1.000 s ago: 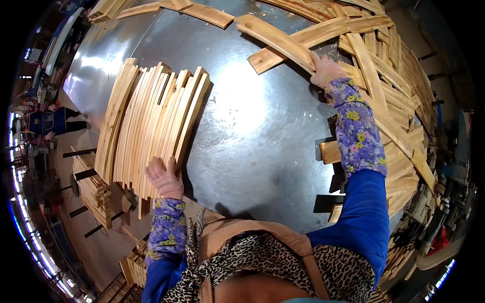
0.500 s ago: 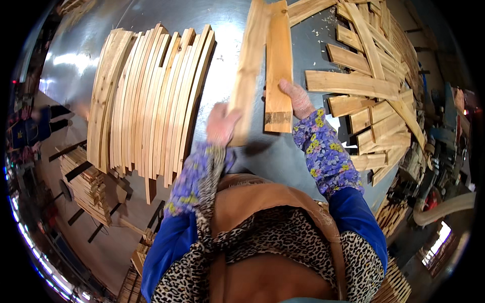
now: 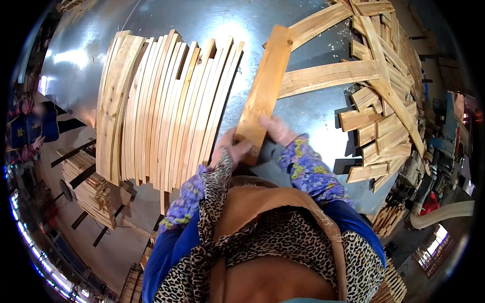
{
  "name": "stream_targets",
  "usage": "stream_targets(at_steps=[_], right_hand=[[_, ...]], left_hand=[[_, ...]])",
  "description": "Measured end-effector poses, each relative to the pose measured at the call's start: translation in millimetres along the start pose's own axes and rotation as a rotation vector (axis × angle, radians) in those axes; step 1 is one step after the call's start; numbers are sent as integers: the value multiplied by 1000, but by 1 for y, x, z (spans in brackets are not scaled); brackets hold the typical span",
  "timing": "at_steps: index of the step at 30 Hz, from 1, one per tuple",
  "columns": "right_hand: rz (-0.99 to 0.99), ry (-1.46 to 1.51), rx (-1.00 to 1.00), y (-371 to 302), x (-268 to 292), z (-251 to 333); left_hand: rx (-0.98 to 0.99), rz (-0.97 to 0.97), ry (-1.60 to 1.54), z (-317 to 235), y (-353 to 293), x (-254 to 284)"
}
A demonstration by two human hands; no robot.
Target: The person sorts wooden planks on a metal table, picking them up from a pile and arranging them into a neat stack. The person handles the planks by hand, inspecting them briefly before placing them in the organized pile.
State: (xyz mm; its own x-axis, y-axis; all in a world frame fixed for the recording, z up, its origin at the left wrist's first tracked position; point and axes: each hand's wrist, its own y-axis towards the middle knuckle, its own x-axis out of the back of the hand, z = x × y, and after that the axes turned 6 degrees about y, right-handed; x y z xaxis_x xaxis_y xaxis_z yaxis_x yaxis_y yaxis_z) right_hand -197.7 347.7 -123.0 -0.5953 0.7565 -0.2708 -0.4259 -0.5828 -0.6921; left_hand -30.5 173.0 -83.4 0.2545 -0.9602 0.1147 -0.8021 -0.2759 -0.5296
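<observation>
A wooden board (image 3: pixel 267 83) slants away from me over the metal table, its near end between my hands. My left hand (image 3: pixel 228 150) grips that end from the left, thumb across the top and fingers hidden beneath. At the right edge, my right hand (image 3: pixel 278 130) is closed on the board, slightly blurred, thumb at the edge. Whether a second board lies beneath this one, I cannot tell. Beyond my right hand, another board (image 3: pixel 331 77) lies on the table, its left end passing behind the held one.
On the left, several narrow boards (image 3: pixel 166 111) stand on edge in a row. A loose heap of boards (image 3: pixel 386 121) covers the right side of the metal table (image 3: pixel 313 113). A stack of wood (image 3: pixel 91 187) stands beyond the left edge, near another person (image 3: pixel 30 129).
Two boards were apart, one in each hand; now both hands meet at one visible board, tilted and drawn nearer. A board from the right heap now reaches further left. The view has shifted slightly.
</observation>
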Motion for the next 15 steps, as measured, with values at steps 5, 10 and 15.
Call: stream_targets(at_steps=[5,10,15], right_hand=[[-904,-501,501,80,75,117],[-1204,-833,236,189,87,220],[-1233,-819,80,205,86,225]], left_hand=[[157,-28,-187,24,40,-3],[159,-111,-83,21,32,-9],[183,-74,-14,8,14,8]])
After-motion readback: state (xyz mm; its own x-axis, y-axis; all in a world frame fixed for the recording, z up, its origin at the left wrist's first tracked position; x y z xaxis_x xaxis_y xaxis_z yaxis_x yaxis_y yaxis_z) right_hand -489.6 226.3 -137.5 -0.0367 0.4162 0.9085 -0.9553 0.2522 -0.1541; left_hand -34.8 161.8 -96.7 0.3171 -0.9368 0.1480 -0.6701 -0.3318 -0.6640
